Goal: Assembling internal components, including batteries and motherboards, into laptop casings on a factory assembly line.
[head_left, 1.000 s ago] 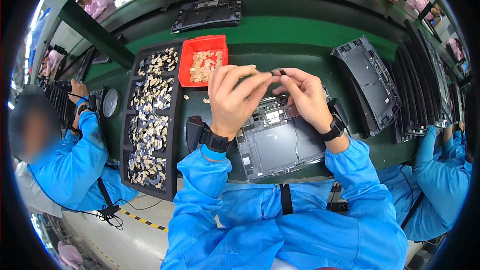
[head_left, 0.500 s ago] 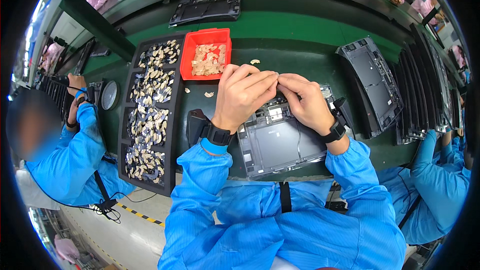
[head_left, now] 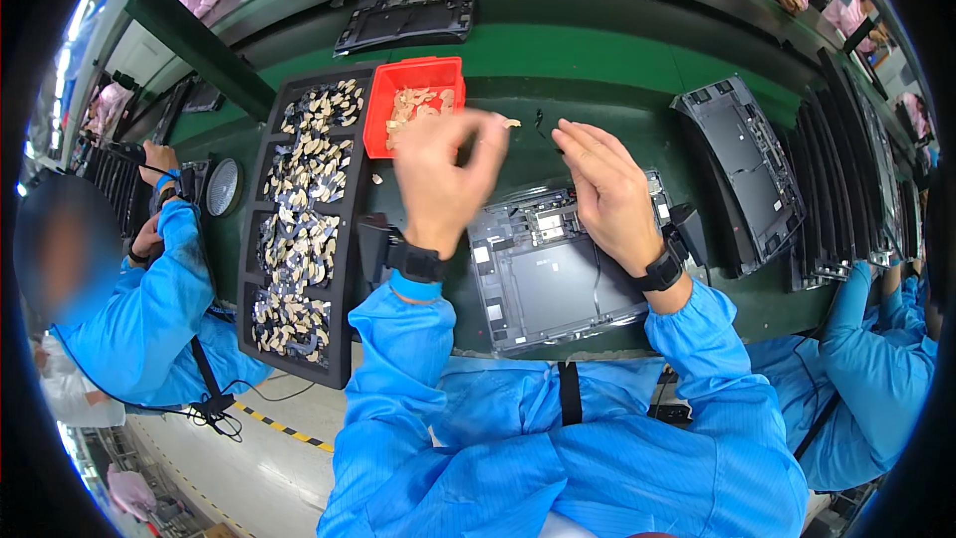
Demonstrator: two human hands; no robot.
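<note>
From my remote post, I had the panel (head_left: pixel 548 294) nearest the body, flat on the bench just bodyward of the right hand (head_left: pixel 609 201) and partly under it. That hand's fingers lay fairly straight and close together; whether they gripped anything, I couldn't tell. The left hand (head_left: pixel 435 184) was curled, thumb and forefinger bent toward each other, too blurred to show anything between them. A dark strip (head_left: pixel 539 122) showed just left of the right fingertips, and a pale piece (head_left: pixel 512 123) lay just beside the left ones. Left of the left hand stretched the tray (head_left: pixel 346 269), full of loose bits, with the red bin (head_left: pixel 379 115) just past that hand. Well beyond both hands lay a far panel (head_left: pixel 406 18).

To my mind the strip was the weak point: small and thin, it could have been dropped or creased by a careless brush of the fingers. The black block (head_left: pixel 373 251) at the left wrist could have knocked the tray if that arm swung outward.

The right hand hid the panel's upper right part, and the left covered the bin's nearest corner. Whether the strip touched the right fingertips, hung free or lay on the bench, I couldn't make out
</note>
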